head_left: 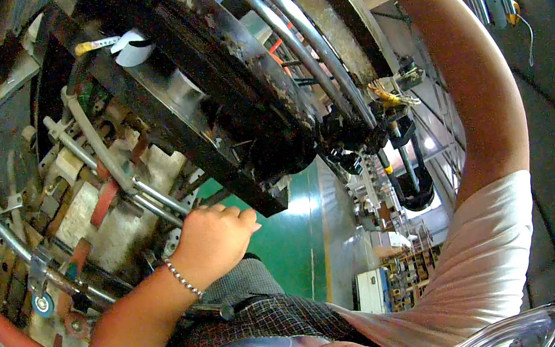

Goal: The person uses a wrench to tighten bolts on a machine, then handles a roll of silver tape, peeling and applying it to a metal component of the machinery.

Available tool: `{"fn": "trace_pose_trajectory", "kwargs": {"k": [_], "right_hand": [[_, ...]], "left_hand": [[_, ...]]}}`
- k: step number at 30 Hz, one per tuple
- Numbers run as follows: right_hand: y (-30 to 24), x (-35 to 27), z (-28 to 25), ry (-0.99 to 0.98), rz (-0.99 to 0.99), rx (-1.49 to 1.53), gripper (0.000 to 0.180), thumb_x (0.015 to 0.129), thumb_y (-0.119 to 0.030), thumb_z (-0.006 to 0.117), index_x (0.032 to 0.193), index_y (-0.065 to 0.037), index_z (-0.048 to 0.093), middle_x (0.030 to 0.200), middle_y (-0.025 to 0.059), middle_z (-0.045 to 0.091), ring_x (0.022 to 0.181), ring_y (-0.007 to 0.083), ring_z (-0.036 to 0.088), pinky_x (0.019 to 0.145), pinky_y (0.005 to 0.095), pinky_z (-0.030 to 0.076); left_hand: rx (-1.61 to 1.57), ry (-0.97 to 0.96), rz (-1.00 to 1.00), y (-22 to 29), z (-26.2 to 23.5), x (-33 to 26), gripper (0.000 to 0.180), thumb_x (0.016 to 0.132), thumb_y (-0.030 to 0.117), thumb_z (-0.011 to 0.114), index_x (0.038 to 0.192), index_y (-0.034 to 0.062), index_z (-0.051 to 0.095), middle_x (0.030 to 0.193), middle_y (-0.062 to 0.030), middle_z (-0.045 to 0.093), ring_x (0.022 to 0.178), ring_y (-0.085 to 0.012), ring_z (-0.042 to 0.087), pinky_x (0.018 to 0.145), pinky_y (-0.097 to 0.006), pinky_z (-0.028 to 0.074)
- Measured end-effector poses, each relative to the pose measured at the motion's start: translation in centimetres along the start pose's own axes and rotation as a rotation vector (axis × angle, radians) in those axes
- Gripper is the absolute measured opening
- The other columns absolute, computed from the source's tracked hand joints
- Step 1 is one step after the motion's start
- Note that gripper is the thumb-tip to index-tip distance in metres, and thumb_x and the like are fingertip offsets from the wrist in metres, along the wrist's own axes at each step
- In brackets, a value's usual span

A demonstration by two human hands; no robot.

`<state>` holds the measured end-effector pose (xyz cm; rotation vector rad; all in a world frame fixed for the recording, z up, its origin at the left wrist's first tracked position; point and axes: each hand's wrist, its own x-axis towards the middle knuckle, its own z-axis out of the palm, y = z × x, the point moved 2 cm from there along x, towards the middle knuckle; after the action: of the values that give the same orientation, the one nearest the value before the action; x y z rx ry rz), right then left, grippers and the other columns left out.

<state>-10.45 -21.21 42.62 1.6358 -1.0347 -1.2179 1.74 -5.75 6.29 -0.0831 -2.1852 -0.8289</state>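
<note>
Under dark machine block (238, 94), left hand (213, 243)

Big dark round machine plate (221, 75), greasy, grimy, tilted steeply, spans upper centre. L hand (212, 239) clenched at its lower near edge, by metal rods (153, 198). Exact contact unclear. R hand out of view, arm raised far right.
</note>
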Motion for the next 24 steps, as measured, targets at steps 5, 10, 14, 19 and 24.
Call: {"fn": "trace_pose_trajectory", "kwargs": {"k": [5,10,14,19,24], "right_hand": [[-1.1,-4.2,-0.2,-0.051,-0.008,0.019,0.013,0.082,-0.016,0.062,0.092,-0.014,0.068,0.067,0.0114,0.063,0.060,0.0319,0.062,0.053,0.0430,0.047],[-1.5,-8.1,-1.2,-0.100,-0.013,0.066,0.017,0.082,-0.015,0.061,0.096,-0.017,0.071,0.064,0.0094,0.061,0.058,0.0310,0.061,0.051,0.0424,0.047],[-1.5,-7.1,-1.3,0.041,-0.086,0.041,0.014,0.083,-0.017,0.060,0.093,-0.017,0.071,0.061,0.0101,0.059,0.056,0.0325,0.061,0.050,0.0442,0.047],[-0.6,-2.8,-0.5,-0.124,0.080,-0.064,0.012,0.087,-0.020,0.057,0.087,-0.012,0.066,0.061,0.0143,0.059,0.056,0.0356,0.061,0.050,0.0472,0.046],[-2.2,-6.4,-0.1,-0.118,0.041,0.060,0.011,0.087,-0.016,0.058,0.092,-0.012,0.067,0.064,0.0122,0.060,0.059,0.0343,0.061,0.054,0.0458,0.047]], "left_hand": [[0.013,0.028,0.009,-0.6,0.0,0.0,0.025,0.087,0.030,0.065,0.073,0.0105,0.058,0.068,-0.0093,0.063,0.065,-0.0275,0.064,0.058,-0.041,0.052],[-0.018,-0.010,-0.011,-0.5,0.1,0.0,0.025,0.088,0.031,0.064,0.074,0.0108,0.059,0.069,-0.0092,0.063,0.065,-0.0283,0.064,0.060,-0.042,0.052],[-0.041,0.013,0.008,-0.2,0.2,0.2,0.024,0.087,0.030,0.065,0.073,0.0109,0.059,0.069,-0.0090,0.064,0.066,-0.0284,0.065,0.061,-0.042,0.052],[0.002,0.016,-0.005,-0.6,0.6,0.3,0.024,0.086,0.030,0.065,0.072,0.0104,0.058,0.068,-0.0095,0.064,0.066,-0.0283,0.065,0.060,-0.041,0.052],[0.018,0.016,-0.018,-0.9,0.1,0.1,0.025,0.087,0.030,0.065,0.072,0.0100,0.058,0.068,-0.0100,0.063,0.065,-0.0287,0.065,0.058,-0.042,0.052]]}}
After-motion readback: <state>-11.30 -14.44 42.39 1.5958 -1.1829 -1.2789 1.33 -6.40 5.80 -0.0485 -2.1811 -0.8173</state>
